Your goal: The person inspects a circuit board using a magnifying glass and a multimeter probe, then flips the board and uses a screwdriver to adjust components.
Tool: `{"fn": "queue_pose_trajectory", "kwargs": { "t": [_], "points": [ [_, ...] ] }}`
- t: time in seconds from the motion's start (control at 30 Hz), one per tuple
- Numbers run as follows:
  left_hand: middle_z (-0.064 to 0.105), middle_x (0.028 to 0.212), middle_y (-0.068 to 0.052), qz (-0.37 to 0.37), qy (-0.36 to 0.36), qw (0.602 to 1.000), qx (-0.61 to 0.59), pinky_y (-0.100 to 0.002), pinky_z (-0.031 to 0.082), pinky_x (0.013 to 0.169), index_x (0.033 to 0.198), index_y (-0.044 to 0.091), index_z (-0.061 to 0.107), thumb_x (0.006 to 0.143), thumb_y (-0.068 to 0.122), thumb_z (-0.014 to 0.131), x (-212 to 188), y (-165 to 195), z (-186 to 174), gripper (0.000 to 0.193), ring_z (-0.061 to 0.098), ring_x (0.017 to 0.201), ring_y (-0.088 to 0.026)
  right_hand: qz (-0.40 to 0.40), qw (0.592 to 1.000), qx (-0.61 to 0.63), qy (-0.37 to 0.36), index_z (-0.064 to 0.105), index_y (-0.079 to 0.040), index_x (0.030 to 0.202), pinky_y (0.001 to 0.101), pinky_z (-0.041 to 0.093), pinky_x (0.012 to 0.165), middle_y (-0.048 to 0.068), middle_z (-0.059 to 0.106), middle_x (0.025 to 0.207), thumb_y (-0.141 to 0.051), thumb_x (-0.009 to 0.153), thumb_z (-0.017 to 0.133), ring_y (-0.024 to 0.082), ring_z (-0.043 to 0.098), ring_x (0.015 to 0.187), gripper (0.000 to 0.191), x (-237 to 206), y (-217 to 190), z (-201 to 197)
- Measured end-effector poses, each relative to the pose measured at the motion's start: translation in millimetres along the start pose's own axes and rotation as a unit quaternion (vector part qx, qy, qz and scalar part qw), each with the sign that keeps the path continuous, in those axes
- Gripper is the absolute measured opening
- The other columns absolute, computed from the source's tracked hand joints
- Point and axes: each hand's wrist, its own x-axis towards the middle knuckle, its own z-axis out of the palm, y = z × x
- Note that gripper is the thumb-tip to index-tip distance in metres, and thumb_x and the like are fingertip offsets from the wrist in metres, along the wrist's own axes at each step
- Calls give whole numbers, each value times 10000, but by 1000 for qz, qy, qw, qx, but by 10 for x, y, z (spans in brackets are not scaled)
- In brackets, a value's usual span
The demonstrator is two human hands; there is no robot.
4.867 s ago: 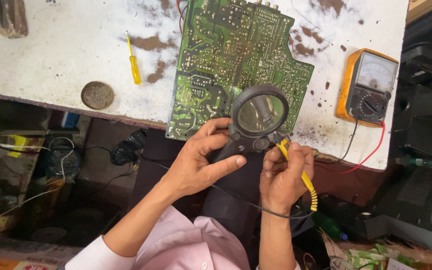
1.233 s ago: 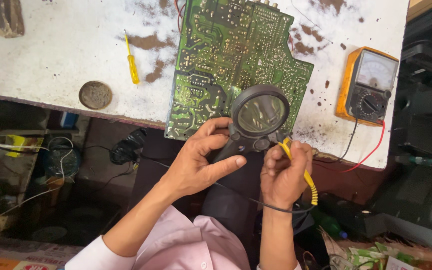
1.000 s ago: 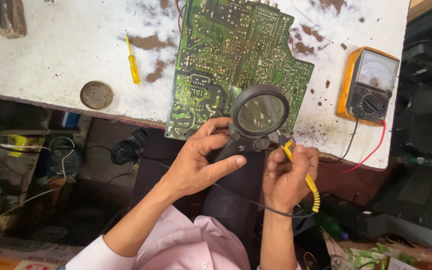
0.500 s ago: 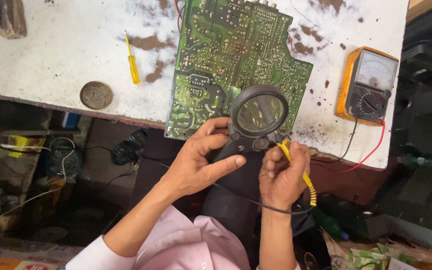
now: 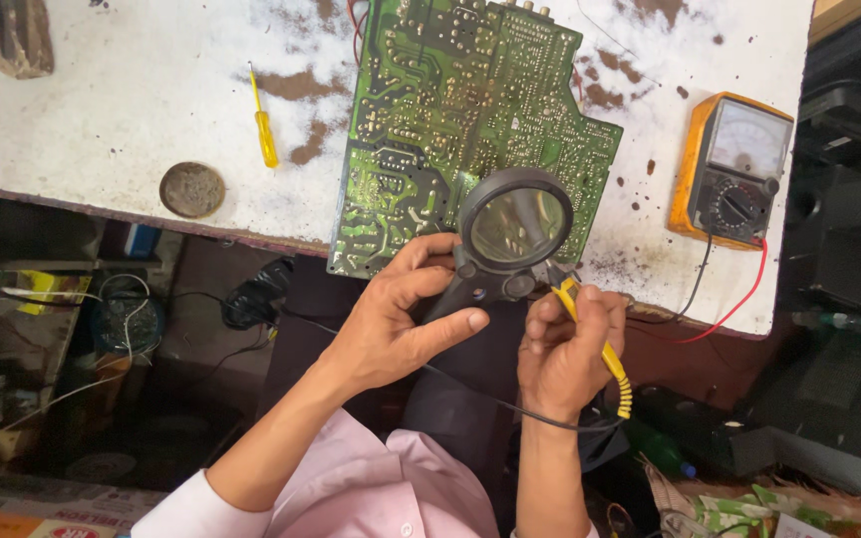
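Scuffed white workbench [image 5: 102, 110] with brown worn patches, and just beyond both hands a big green printed circuit board [image 5: 470, 120] lies solder side up, its near corner hanging over the bench edge toward the person.

Left hand [image 5: 401, 329] is wrapped around the black handle of a round black magnifying glass [image 5: 515, 224], thumb along the grip. The lens sits over the board's near right corner, so it's forward and a bit right of that hand. Handle runs diagonally from the lens back down toward the left palm.

Right hand [image 5: 565, 359] is closed on a yellow-handled probe tool [image 5: 605, 359], long axis slanting from near the wrist up and left, tip ending just under the lens rim. That makes the right hand the closer one to the spot under the glass. Can't tell if the tip is touching the board. The two hands are just beside each other, not touching.

Further right of the right hand is an orange analogue multimeter [image 5: 734, 169]. Off to the left of the left hand: a small yellow screwdriver [image 5: 264, 130] and a round rusty metal lid [image 5: 192, 189].
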Motion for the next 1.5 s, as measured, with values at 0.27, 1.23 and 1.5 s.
{"fn": "queue_pose_trajectory", "kwargs": {
  "t": [0.27, 1.23, 1.5],
  "points": [
    [567, 1405, -152, -1, 0, 1000, -6, -352, 498, 1062, 1092, 15, 739, 896, 197, 815, 8, -9, 10, 278, 629, 1250, -230, 94, 988, 116, -23, 493, -109, 959, 234, 349, 437, 64, 571, 690, -241, 1041, 603, 136, 496, 524, 190, 47, 34, -26],
    [560, 1418, -151, -5, -6, 1000, -9, -356, 494, 1079, 1088, 17, 742, 906, 218, 807, 7, -11, -6, 280, 631, 1249, -229, 75, 965, 247, -37, 560, -102, 949, 203, 399, 467, 56, 587, 754, -266, 1084, 614, 122, 504, 579, 219, 220, 107, -1237],
    [550, 1428, -146, -5, -3, 1000, -23, -360, 495, 1090, 1104, 19, 737, 905, 194, 810, -3, -3, 5, 276, 628, 1266, -234, 4, 999, 24, -30, 503, -115, 974, 227, 356, 397, 67, 580, 686, -233, 1026, 593, 141, 513, 500, 157, 79, 53, -282]
  ]
}}
